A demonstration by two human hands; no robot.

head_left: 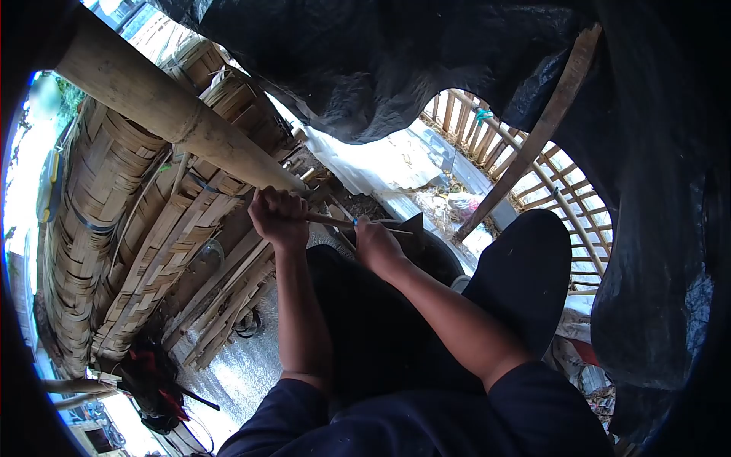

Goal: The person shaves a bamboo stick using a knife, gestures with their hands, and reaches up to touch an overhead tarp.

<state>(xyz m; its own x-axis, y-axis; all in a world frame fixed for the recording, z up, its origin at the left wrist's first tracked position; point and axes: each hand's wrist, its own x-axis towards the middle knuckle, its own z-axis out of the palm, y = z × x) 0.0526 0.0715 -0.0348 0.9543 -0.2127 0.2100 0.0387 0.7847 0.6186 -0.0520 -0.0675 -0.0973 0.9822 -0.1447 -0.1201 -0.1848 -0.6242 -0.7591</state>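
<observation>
My left hand (279, 218) is closed in a fist around one end of a slim wooden stick (329, 221), in front of the bamboo pole. Farther along the same stick, my right hand (378, 245) is closed with its fingers pinched together, and a small blue spot shows at its fingertips. A thin tip of the stick pokes out past the right hand. Just beyond lies a dark, angular flat piece (413, 223), whose kind I cannot make out. Under my right hand, between my knees, is a dark rounded container (445, 255), partly hidden by my leg.
A thick bamboo pole (145, 95) slants down from the upper left. Rolled woven bamboo mats (99, 228) and split strips (228, 297) stand at the left. Black plastic sheeting (365, 61) hangs overhead and right. A wooden post (533, 145) leans before a bamboo lattice (563, 190).
</observation>
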